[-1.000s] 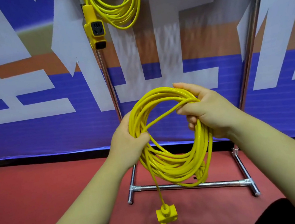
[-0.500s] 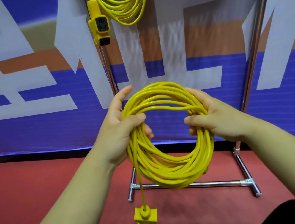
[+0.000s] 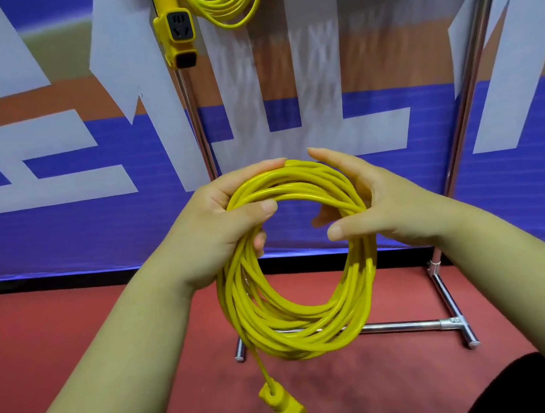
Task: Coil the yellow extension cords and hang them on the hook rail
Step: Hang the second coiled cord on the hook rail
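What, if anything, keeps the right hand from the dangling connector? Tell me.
Likely nothing, so yes: the connector hangs free below the coil, in open air. The right hand would first have to release the coil.

Top edge cuts off the hung coil.

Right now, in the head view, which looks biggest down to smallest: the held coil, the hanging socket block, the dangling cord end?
1. held coil, clearly largest.
2. hanging socket block and dangling cord end: they look alike, and the cord end is nearer, so unranked.
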### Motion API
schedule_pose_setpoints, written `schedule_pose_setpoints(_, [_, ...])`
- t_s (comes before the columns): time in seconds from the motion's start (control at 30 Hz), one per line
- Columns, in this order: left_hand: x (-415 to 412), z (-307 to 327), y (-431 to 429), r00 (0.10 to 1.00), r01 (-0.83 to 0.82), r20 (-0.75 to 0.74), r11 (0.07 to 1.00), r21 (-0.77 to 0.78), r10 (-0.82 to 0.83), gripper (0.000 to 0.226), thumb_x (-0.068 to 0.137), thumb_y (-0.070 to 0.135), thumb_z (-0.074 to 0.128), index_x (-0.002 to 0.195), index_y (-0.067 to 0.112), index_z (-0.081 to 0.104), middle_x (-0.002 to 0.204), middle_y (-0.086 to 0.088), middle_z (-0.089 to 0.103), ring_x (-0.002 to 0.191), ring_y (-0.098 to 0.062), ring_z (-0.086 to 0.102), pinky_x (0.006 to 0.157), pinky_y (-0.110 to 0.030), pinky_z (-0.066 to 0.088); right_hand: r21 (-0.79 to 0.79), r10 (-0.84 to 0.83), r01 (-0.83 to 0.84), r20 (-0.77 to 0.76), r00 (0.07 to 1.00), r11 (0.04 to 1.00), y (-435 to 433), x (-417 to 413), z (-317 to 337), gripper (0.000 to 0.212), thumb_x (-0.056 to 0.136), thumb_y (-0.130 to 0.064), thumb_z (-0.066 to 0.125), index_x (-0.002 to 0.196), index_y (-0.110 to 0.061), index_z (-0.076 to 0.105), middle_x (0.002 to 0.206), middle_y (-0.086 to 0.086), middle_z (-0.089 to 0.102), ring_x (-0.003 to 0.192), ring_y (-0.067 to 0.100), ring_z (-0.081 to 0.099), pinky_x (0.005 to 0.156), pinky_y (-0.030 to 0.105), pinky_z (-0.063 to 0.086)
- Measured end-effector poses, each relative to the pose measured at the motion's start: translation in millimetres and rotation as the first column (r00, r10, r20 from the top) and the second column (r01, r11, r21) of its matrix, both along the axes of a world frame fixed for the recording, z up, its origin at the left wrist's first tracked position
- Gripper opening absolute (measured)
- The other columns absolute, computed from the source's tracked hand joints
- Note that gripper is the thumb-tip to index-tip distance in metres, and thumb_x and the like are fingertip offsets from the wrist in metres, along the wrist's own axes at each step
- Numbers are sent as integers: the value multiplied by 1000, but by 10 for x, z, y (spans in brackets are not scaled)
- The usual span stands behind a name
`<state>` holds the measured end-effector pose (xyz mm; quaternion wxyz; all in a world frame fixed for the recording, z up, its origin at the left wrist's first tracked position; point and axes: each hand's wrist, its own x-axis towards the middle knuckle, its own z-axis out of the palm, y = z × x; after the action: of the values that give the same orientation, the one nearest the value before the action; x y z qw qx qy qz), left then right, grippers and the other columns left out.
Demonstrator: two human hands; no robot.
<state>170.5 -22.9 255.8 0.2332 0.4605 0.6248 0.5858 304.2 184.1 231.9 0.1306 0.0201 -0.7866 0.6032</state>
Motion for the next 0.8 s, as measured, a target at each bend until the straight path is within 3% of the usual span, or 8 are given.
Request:
schedule_pose_setpoints(0.1, [-46, -2, 8, 1000, -2, 28, 1000, 1, 2, 47, 95, 4, 59, 131, 34, 65, 78, -13, 52, 53, -18, 53, 48, -28, 49, -4, -43, 43, -56, 998, 999, -42, -7, -1, 93, 76, 1, 81, 147, -41, 38, 100, 14, 70, 82, 29, 70, 78, 44, 61])
schedule_pose_setpoints(0.23, [-171, -69, 11, 992, -15, 123, 1000, -9, 16, 57, 90, 11, 65, 139, 39, 57, 70, -6, 55, 54, -21, 56, 49, -27, 50, -152, -16, 6, -62, 998, 988, -125, 5, 56, 79, 77, -11, 74, 137, -55, 45, 76, 10, 56, 55, 20, 54, 58, 37, 55])
schedule_pose_setpoints(0.33, [-283, -184, 39, 984, -21, 176, 999, -29, 26, 65, 85, 13, 75, 141, 36, 53, 75, -8, 61, 56, -25, 60, 53, -30, 52, -199, 24, -41, -87, 996, 979, -169, 11, 67, 69, 78, -15, 75, 130, -55, 53, 82, 16, 50, 51, 15, 45, 53, 32, 50])
schedule_pose_setpoints(0.47, [-349, -296, 75, 977, -15, 213, 999, -44, 24, 60, 82, 16, 70, 139, 25, 55, 82, -11, 64, 58, -25, 62, 54, -31, 53, -187, 101, -111, -63, 993, 976, -179, 24, 58, 49, 87, -14, 63, 120, -49, 67, 98, 19, 59, 56, 12, 46, 57, 30, 49])
schedule_pose_setpoints(0.53, [-358, -326, 79, 972, -31, 231, 998, -48, 41, 59, 80, 15, 70, 137, 24, 57, 82, -11, 65, 58, -21, 64, 52, -31, 54, -80, 67, -70, -42, 997, 994, -175, 23, 53, 34, 88, -16, 62, 106, -41, 76, 87, 23, 60, 57, 13, 49, 59, 34, 48])
schedule_pose_setpoints(0.63, [-354, -373, 85, 965, -77, 246, 994, -79, 94, 57, 80, 17, 75, 134, 27, 58, 82, -14, 66, 57, -22, 64, 53, -32, 55, 82, -32, 33, -15, 999, 996, -165, -1, 20, 28, 94, -10, 64, 88, -33, 78, 62, 3, 57, 56, 13, 53, 57, 31, 47])
schedule_pose_setpoints(0.7, [-327, -402, 107, 967, -110, 223, 991, -77, 125, 53, 84, 16, 76, 132, 28, 58, 84, -18, 67, 57, -25, 64, 56, -34, 56, 81, -111, 113, -26, 993, 990, -160, -33, 2, 32, 95, -5, 62, 85, -31, 77, 56, -1, 53, 53, 14, 51, 54, 30, 46])
schedule_pose_setpoints(0.8, [-279, -465, 154, 976, -165, 139, 986, -20, 166, 55, 86, 15, 75, 135, 29, 55, 88, -13, 71, 65, -28, 68, 61, -37, 58, -51, -194, 191, -56, 979, 980, -177, -74, -3, 31, 95, -3, 61, 85, -27, 77, 61, 4, 48, 50, 14, 45, 49, 29, 42])
